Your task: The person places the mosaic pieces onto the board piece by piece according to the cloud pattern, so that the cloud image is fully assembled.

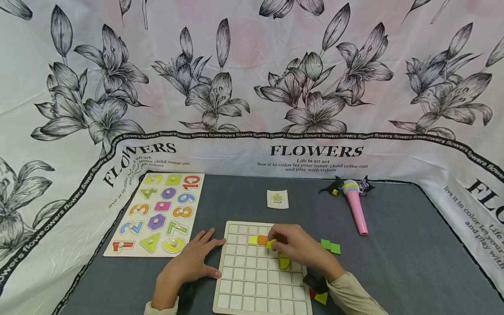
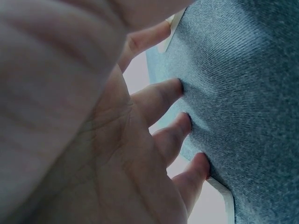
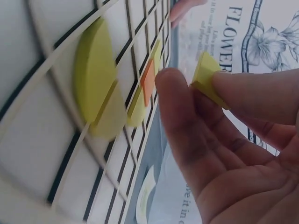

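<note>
My right hand (image 1: 297, 247) is over the gridded wooden board (image 1: 237, 287), pinching a small yellow tile (image 3: 204, 75) between thumb and fingers. Pieces lie on the grid below: a yellow tile (image 1: 253, 239) beside an orange square (image 1: 262, 240), another yellow piece (image 3: 136, 108) after it, and two yellow pieces with curved edges, one a quarter-round (image 1: 284, 263). My left hand (image 1: 190, 262) rests with fingers spread along the board's left side, thumb and index tip at its edge. In the left wrist view the other fingertips (image 2: 174, 88) touch the grey cloth.
Left of the board lies a number-and-shape puzzle (image 1: 162, 206). A small pattern card (image 1: 277, 199) and a pink toy microphone (image 1: 356, 210) lie beyond. Green squares (image 1: 330, 246) sit to the right; a black object (image 1: 316, 282) and a loose yellow piece (image 1: 321, 298) are near my right wrist.
</note>
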`<state>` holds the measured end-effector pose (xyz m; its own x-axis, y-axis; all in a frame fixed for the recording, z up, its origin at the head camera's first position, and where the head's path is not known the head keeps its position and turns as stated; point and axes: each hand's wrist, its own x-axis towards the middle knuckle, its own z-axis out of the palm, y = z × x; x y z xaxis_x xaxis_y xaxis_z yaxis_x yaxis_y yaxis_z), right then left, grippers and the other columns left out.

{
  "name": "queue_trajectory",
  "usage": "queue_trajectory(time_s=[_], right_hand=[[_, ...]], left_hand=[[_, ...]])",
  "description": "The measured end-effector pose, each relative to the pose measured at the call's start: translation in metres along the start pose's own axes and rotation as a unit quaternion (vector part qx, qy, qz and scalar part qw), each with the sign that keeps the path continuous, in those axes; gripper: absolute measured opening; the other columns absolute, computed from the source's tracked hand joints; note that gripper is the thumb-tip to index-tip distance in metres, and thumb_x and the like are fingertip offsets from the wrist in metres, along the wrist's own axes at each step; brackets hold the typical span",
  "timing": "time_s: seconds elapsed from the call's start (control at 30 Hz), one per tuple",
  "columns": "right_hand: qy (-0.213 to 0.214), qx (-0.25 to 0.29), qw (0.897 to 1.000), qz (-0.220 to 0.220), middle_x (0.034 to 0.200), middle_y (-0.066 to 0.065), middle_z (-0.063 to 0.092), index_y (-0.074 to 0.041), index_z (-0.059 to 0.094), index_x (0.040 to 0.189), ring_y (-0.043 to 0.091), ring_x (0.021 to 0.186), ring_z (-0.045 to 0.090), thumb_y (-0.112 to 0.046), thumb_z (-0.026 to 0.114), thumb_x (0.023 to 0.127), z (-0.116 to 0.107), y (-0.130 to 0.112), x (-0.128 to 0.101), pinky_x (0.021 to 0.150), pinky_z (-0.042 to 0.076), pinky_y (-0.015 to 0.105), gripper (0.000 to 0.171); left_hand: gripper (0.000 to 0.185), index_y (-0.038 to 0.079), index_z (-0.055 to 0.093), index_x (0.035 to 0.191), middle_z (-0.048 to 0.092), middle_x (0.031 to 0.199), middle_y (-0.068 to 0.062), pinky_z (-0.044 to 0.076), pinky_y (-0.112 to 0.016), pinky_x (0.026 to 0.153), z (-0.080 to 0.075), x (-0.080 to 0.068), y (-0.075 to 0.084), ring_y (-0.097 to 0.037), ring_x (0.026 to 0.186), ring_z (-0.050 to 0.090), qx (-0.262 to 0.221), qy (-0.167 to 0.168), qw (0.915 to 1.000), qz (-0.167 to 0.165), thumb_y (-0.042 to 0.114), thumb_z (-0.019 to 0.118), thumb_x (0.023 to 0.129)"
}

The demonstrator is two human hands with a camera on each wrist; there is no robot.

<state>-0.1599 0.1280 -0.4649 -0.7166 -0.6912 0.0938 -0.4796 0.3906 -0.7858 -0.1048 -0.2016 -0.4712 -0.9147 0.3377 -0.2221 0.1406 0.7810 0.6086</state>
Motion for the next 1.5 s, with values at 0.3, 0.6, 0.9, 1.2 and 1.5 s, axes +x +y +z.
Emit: queue_trajectory(time_s=[0.3,0.6,0.9,1.2,1.5], right_hand=[[0.002,-0.007,1.0,-0.009,0.096,-0.007,0.066,-0.006,0.072,0.117,0.01,0.08,0.058,-0.001,0.07,0.103,0.012,-0.007,0.021,0.071,0.052,0.031,0.015],[-0.001,0.026,1.0,-0.011,0.098,-0.003,0.07,-0.002,0.071,0.117,0.01,0.084,0.064,-0.002,0.071,0.102,0.025,-0.01,0.034,0.075,0.055,0.031,0.015],[0.02,0.005,0.999,-0.031,0.094,-0.006,0.07,-0.011,0.07,0.103,0.007,0.081,0.062,0.002,0.074,0.098,0.036,-0.013,0.044,0.072,0.054,0.029,0.014],[0.011,0.044,0.999,-0.022,0.092,-0.002,0.069,-0.009,0.07,0.097,0.007,0.08,0.064,0.004,0.075,0.097,0.048,-0.015,0.052,0.073,0.055,0.028,0.014],[0.014,-0.019,1.0,-0.015,0.086,-0.008,0.065,-0.011,0.073,0.093,0.005,0.073,0.056,0.003,0.076,0.095,0.056,-0.015,0.061,0.068,0.051,0.027,0.015]], left_hand=[[0.084,0.013,0.06,0.153,0.033,0.17,-0.025,0.023,-0.076,0.118,-0.001,0.001,0.0,-0.056,0.156,0.02,0.005,0.0,1.0,-0.004,0.026,0.097,0.079],[0.083,0.014,0.061,0.153,0.034,0.169,-0.024,0.024,-0.075,0.118,0.0,0.002,0.001,-0.055,0.156,0.021,0.011,0.0,0.9999,-0.011,0.029,0.097,0.079],[0.083,0.012,0.062,0.152,0.035,0.168,-0.026,0.024,-0.076,0.118,0.001,0.0,0.001,-0.056,0.156,0.022,0.009,0.002,1.0,-0.002,0.027,0.098,0.079],[0.082,0.012,0.062,0.151,0.034,0.169,-0.026,0.023,-0.075,0.118,0.0,-0.001,0.0,-0.056,0.156,0.021,0.006,0.006,1.0,0.0,0.027,0.097,0.079],[0.082,0.014,0.062,0.151,0.035,0.169,-0.024,0.023,-0.075,0.119,0.0,0.0,0.001,-0.054,0.156,0.021,0.007,0.008,0.9999,-0.008,0.027,0.098,0.078]])
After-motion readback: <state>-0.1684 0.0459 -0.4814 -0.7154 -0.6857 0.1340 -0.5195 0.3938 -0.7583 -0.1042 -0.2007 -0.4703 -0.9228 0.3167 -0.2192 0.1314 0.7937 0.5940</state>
